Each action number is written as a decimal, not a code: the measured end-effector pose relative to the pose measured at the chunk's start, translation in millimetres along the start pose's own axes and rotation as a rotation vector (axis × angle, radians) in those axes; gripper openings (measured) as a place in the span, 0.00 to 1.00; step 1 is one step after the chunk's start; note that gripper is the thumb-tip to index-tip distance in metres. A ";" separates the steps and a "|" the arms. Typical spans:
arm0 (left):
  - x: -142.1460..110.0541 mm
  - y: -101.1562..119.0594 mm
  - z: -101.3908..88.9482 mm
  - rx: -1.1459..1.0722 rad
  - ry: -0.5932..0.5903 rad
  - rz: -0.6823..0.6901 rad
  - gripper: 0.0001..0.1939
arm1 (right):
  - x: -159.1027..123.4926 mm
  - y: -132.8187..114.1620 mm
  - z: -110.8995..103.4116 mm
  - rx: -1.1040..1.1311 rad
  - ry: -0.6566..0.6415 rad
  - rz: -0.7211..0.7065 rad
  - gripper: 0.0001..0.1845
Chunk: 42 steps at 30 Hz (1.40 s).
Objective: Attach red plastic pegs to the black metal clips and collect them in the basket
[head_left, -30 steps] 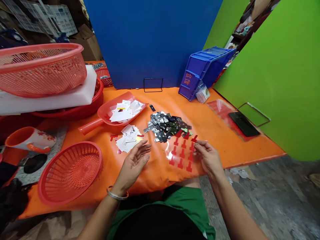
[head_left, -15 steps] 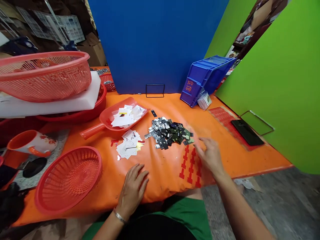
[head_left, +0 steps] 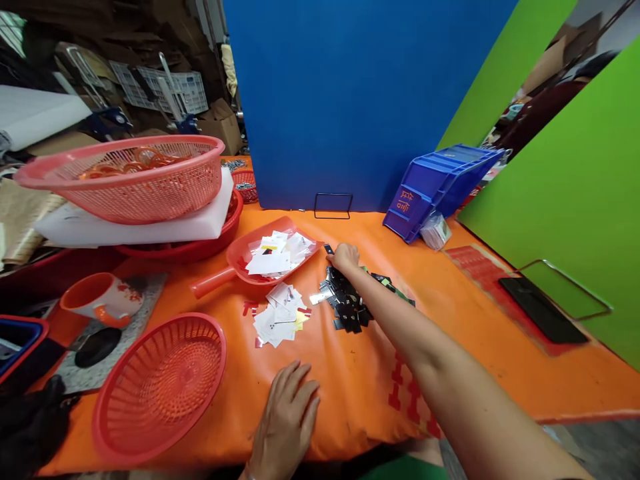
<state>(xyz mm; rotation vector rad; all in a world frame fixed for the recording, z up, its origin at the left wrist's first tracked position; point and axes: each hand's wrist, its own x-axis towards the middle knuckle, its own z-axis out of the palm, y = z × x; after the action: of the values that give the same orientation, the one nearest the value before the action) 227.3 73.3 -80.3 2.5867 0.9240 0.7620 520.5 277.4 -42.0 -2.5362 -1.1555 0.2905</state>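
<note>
My right hand reaches over the far side of a heap of small black and silver plates. Its fingers are drawn together at a single small black plate, which lies apart from the heap near the scoop's lip; the far fingers are partly hidden. My left hand rests open and palm down near the table's front edge, touching only the orange cover. Beyond it lies a loose pile of white paper slips. A red plastic scoop holds more slips and clear bags.
An empty red basket and a mug stand left. A pink colander sits on white foam behind them. A blue bin, a small bagged stack and a black phone are right. Blue and green panels enclose the table.
My right hand has moved from the heap's right side across to the lone black plate behind it. The left hand stays flat. The camera view has shifted left and up.
</note>
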 end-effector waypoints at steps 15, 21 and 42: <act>8.4 -6.4 -16.0 -0.760 -0.010 -0.542 0.18 | -117.2 35.1 -33.0 0.386 0.070 -0.685 0.05; 40.3 -9.4 -39.1 -1.336 -0.280 -0.958 0.26 | -238.1 65.3 -19.3 0.436 -0.054 -1.134 0.12; 15.5 -3.2 -5.0 -0.015 -0.023 -0.011 0.11 | -279.7 96.7 6.8 0.073 0.021 -0.937 0.21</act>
<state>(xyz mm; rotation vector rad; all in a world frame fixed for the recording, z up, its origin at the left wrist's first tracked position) 233.0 86.3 -71.7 2.5696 0.9220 0.7322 403.6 7.1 -72.9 -1.6678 -2.0883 0.0552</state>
